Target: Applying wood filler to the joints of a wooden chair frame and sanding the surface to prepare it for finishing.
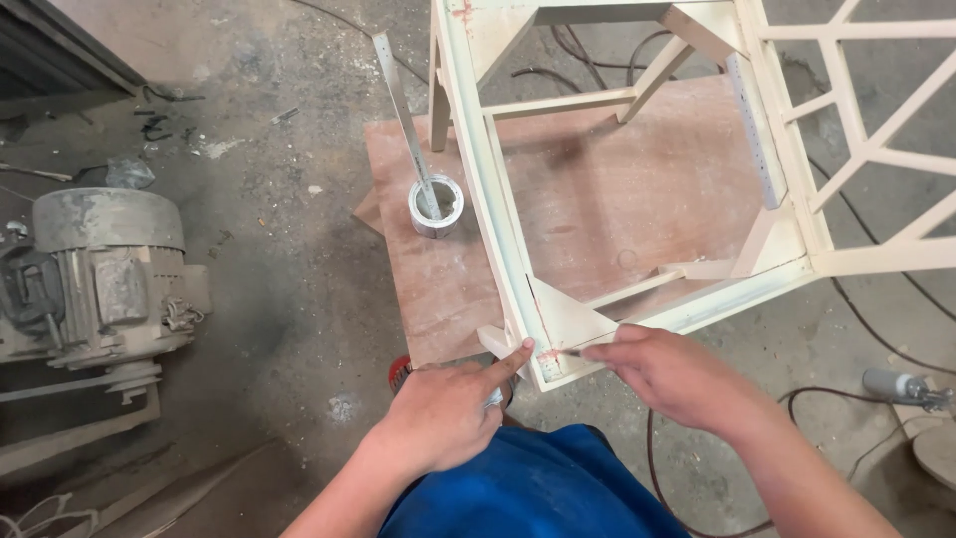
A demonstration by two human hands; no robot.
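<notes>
Head view, lower centre: our left hand (448, 410) points a finger at the frame (558, 344) corner; right hand (669, 374) pinches a thin tool (570, 352).

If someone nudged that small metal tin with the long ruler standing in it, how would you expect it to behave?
The tin looks short and light, so it would probably slide on the plywood board. The steel ruler leans far past its rim, so the pair seems top-heavy and apt to tip. The ruler itself looks stiff.
</notes>
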